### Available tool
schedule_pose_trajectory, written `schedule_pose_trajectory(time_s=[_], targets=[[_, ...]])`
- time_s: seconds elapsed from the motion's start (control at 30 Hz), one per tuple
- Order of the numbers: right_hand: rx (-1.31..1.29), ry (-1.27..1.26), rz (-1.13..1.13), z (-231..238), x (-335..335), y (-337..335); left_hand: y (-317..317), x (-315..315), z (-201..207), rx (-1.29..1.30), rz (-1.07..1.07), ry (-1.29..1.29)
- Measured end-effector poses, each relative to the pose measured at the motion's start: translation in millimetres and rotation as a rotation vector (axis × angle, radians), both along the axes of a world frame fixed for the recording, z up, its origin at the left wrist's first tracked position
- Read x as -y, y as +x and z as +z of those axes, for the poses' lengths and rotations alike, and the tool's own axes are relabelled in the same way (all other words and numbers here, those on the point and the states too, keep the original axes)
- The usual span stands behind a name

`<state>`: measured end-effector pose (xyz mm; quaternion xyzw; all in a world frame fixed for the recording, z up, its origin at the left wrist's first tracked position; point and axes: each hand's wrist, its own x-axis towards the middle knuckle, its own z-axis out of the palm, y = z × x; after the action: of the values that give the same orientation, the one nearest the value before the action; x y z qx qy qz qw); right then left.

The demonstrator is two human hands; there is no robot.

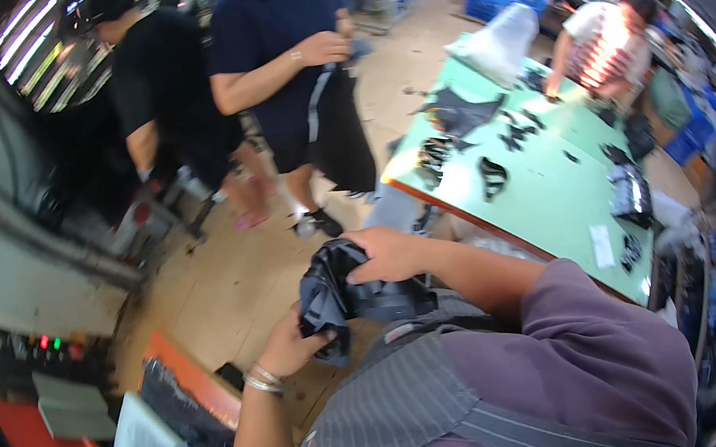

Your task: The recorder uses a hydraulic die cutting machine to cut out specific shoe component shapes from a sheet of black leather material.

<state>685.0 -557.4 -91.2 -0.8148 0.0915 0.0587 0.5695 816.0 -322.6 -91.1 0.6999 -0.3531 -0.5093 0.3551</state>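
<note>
A bunched, dark grey-and-black bundle of flexible material [320, 295] hangs in front of my body, its exact kind unclear. From its left side my left hand [291, 344] grips the lower edge, fingers closed round it. My right hand [383, 255] closes over the top right of the bundle, thumb pressing on a fold. Some of the bundle's right part drops below my right hand against the striped grey apron [393, 410].
A green-topped table [548, 206] with dark cut pieces [493, 177] stands to the right, a person [604, 52] at its far side. Two people [280, 61] stand ahead, one holding black material [340, 125]. At lower left is an orange-edged bench [178, 363] beside a control panel [46, 349].
</note>
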Motion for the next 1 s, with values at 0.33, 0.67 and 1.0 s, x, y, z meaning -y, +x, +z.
schedule_pose_trajectory(time_s=[0.33,0.67,1.0], targets=[[-0.199,0.13,-0.752,-71.5,38.2,-124.7,30.0,-160.8,19.7,0.329,0.604,-0.155],[-0.517,-0.156,-0.554,-111.8,68.1,-137.7,-137.8,-239.1,-38.6,1.165,0.696,0.552],[-0.469,0.102,-0.181,-130.2,85.2,-136.2,-156.3,-234.5,-19.1,1.275,0.867,0.438]])
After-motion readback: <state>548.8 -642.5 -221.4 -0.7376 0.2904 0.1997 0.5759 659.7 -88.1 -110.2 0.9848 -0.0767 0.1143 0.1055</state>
